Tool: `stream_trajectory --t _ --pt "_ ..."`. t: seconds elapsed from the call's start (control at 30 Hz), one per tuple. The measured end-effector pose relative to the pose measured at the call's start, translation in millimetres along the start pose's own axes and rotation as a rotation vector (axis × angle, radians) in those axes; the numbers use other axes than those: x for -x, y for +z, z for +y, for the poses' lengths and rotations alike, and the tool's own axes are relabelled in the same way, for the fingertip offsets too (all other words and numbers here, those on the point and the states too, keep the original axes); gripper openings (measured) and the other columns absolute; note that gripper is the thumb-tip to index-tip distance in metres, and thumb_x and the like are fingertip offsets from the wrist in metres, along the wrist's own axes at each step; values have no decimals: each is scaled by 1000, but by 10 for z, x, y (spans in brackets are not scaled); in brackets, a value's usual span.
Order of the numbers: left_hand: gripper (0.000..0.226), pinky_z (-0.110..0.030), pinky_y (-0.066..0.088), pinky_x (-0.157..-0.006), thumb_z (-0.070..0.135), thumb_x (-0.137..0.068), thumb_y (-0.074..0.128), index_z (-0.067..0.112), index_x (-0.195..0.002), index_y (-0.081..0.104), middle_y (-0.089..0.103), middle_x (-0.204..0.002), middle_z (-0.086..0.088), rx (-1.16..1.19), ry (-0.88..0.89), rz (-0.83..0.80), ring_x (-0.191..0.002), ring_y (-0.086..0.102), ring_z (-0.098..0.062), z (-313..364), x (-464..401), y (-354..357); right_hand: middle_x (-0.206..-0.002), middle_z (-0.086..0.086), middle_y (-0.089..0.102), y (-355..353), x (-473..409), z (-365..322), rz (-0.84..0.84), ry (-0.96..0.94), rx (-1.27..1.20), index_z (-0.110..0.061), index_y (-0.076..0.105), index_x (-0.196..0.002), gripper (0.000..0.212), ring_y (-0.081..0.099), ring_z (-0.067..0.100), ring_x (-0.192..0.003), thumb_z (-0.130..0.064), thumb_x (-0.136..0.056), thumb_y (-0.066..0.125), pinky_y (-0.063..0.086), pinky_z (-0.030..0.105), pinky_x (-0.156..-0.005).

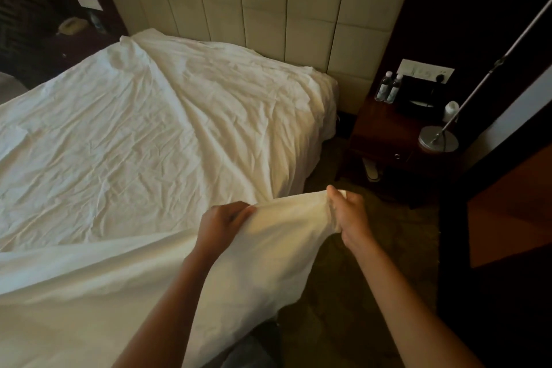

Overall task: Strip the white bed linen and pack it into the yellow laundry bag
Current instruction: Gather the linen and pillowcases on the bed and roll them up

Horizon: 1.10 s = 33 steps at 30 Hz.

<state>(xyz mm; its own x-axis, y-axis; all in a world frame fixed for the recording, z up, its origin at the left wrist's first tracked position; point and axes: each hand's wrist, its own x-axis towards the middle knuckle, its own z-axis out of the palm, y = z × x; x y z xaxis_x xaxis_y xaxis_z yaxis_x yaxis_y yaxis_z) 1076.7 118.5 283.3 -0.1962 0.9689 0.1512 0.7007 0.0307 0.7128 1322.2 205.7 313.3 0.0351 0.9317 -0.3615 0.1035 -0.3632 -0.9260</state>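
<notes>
Gripping one lifted edge of the white sheet [143,140], the left hand [222,225] and right hand [348,215] hold it bunched, raised off the near side of the bed just beyond the mattress edge. A strip of dark carpet [343,293] lies open between sheet and nightstand [388,140]. The sheet's left and bottom parts run out of frame, and the right fingers are partly buried in fabric. Its long folds run from the hands diagonally toward the padded headboard [268,3].
</notes>
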Motion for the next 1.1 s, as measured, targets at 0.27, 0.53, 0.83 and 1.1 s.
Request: stream_trajectory --t 0.27,0.53,0.83,1.1 --pt "48 -20 42 -63 60 -89 42 24 -84 74 61 -76 14 -55 7 49 -71 59 -8 -64 -1880 216 -90 6 71 111 -1339 -582 18 -39 67 -21 69 -85 13 68 26 -92 -27 -95 64 55 45 -82" --pt "35 -33 38 -64 34 -103 48 25 -70 49 51 -67 8 -191 -37 -54 -67 49 -17 161 -3481 591 -98 -5 72 32 -2582 -979 -12 -38 77 -27 73 -90 13 65 12 -96 -19 -95 63 53 30 -80" --pt "43 -32 31 -62 35 -103 48 28 -62 37 45 -59 8 -322 -95 -91 -64 45 -17 466 -4708 1319 -92 -7 67 -422 -4077 -1278 -120 -88 250 -18 70 -98 13 62 6 -88 -17 -98 57 44 19 -67" --pt "40 -32 31 -61 36 -103 48 16 -69 48 51 -65 3 -367 -124 -22 -67 51 -25 938 -5801 1817 -96 -13 68 -806 -5391 -1725 -417 -147 404 -18 72 -108 27 63 3 -94 -12 -99 47 47 21 -76"
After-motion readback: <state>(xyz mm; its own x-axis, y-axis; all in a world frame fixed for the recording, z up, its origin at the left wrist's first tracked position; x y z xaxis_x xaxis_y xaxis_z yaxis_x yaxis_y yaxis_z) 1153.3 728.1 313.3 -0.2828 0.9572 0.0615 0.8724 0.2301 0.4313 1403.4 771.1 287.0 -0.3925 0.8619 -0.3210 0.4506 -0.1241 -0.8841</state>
